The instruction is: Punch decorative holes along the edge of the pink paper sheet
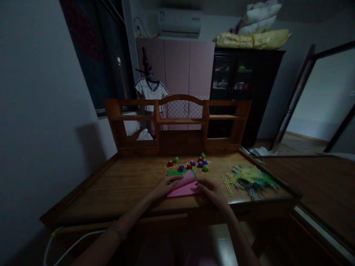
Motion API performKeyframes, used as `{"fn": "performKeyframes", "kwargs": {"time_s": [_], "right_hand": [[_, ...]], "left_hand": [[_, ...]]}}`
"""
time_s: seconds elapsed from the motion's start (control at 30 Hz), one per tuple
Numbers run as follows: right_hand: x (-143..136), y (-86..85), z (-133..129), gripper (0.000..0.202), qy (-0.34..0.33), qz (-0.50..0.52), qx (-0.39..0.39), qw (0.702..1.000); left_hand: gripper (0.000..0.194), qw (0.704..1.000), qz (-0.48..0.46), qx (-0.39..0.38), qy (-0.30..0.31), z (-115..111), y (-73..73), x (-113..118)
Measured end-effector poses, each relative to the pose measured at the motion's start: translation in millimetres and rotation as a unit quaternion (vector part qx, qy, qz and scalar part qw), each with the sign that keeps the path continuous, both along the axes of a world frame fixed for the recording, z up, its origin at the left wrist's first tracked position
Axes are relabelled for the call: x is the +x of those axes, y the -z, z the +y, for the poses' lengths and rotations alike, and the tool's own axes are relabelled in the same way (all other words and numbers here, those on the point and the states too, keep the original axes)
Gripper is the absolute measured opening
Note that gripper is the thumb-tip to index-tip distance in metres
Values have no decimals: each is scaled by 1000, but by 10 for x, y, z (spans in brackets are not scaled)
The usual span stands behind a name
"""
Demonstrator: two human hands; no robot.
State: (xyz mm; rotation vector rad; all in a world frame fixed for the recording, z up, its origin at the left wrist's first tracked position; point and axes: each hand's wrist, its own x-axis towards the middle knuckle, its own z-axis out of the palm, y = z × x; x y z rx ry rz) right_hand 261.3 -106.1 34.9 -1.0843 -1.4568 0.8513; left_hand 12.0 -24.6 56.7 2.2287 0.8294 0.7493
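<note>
Pink paper (pixel 183 191) lies between the two hands, near the front edge of the table (pixel 133 173), one flap of it raised and angled. The left hand (pixel 167 186) is at its left side, fingers extended, the tips meeting the flap; whether they pinch it or only rest against it cannot be told. The right hand (pixel 211 189) is at the right edge, thumb and index finger curled close to the paper; a firm grip cannot be confirmed. A bracelet (pixel 119 229) circles the left wrist.

Obstruction: the left fingers cover part of the paper's left side, the right fingers part of its right edge. A green sheet (pixel 174 172) shows beyond the pink paper, partly hidden by the flap and the left fingers.

Just past the green sheet: small toys with eye-like spots, in loose grouping. Noted: a red toy (pixel 170 163) at far left, a purple toy (pixel 181 168) close to the sheet, a green toy (pixel 205 168) toward the right. Small pale bits (pixel 165 169) are scattered among them.

Right of the right hand, well apart from the paper: a heap of strips (pixel 246 178), mostly yellow, some green and blue, overlapping.

At the rear of the table: a wooden shelf unit (pixel 181 121). Behind it: a pink wardrobe (pixel 177 68) and a dark cabinet (pixel 259 81).
</note>
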Motion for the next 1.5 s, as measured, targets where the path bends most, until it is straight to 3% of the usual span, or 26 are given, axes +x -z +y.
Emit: {"fn": "performKeyframes", "kwargs": {"time_s": [0.1, 0.2, 0.33, 0.57, 1.13, 1.5], "right_hand": [[-18, -49, -28, 37, -41, 9, -11, 999], [-29, -93, -51, 30, -27, -39, 3, 999], [-39, -134, -60, 32, -29, -86, 10, 996], [-51, -162, -76, 33, -45, -83, 15, 995], [-51, -180, -97, 38, -88, -65, -17, 994], [-6, -44, -43, 40, -137, 18, -23, 990]], "left_hand": [[45, 999, -33, -36, -1, 64, 99, 4], [57, 996, -45, -78, -12, 128, 155, -2], [46, 992, -33, -118, 24, 186, 122, 12], [41, 998, 2, -67, 14, 181, 45, 59], [36, 999, 18, -42, 5, 250, 132, 44], [36, 986, -54, -148, 54, 333, 231, -96]]}}
